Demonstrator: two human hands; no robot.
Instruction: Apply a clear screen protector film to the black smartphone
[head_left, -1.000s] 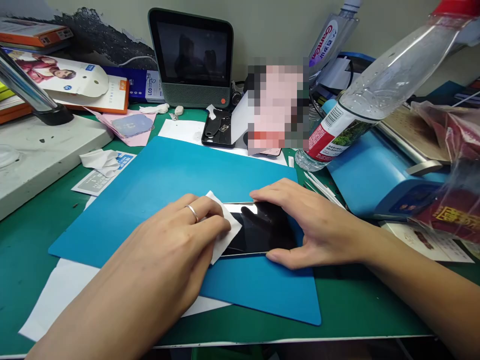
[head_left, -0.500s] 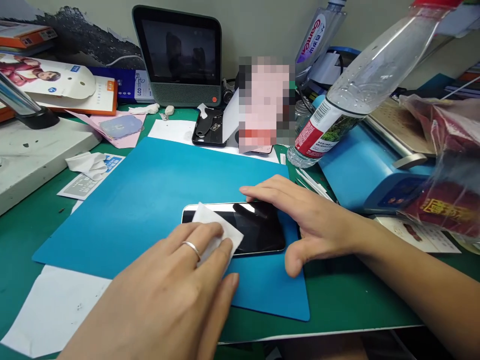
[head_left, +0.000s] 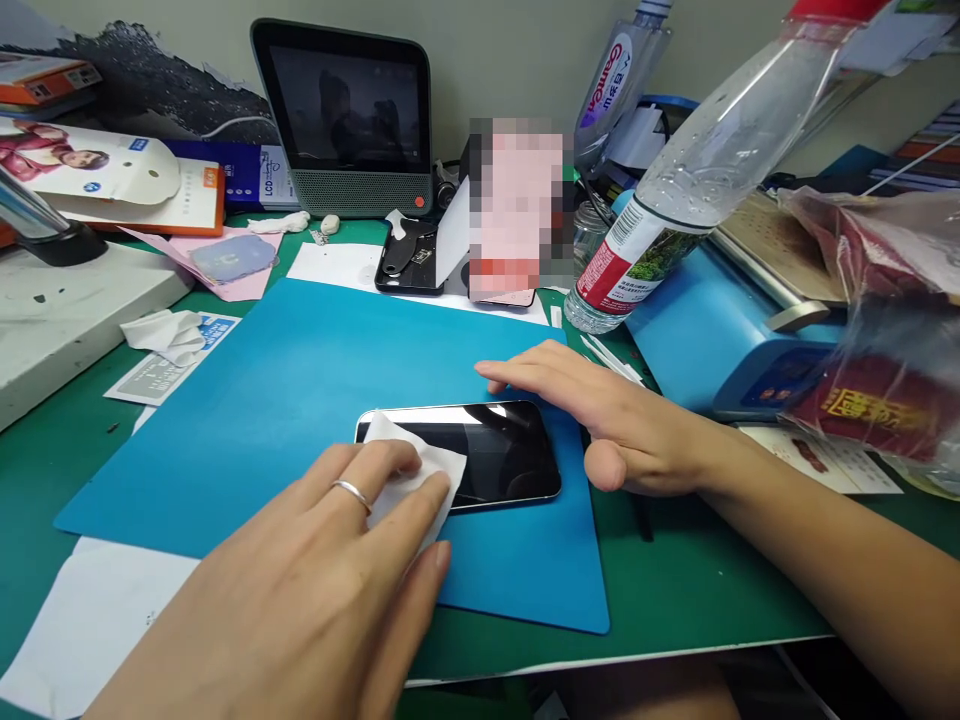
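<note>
A smartphone [head_left: 504,462] with a dark, glossy screen lies face up on a blue mat [head_left: 300,370]. My left hand [head_left: 337,560], a ring on one finger, presses a folded white wipe [head_left: 439,465] onto the left part of the screen. Its fingertips rest on the wipe, which hides that end of the phone. My right hand [head_left: 600,410] hovers at the phone's far right corner, fingers stretched out and thumb apart, holding nothing. I cannot tell whether its fingers touch the phone's edge.
A smart display [head_left: 349,110] stands at the back. To the right are a tilted plastic bottle [head_left: 675,190], a blue machine [head_left: 690,340] and a plastic bag [head_left: 877,350]. Crumpled tissue [head_left: 166,335] and white paper [head_left: 90,620] lie left. The green table's front edge is close.
My right thumb has lifted from beside the phone's lower right corner and moved up and away. My left hand and the wipe have slid slightly left on the screen. The view has shifted a little.
</note>
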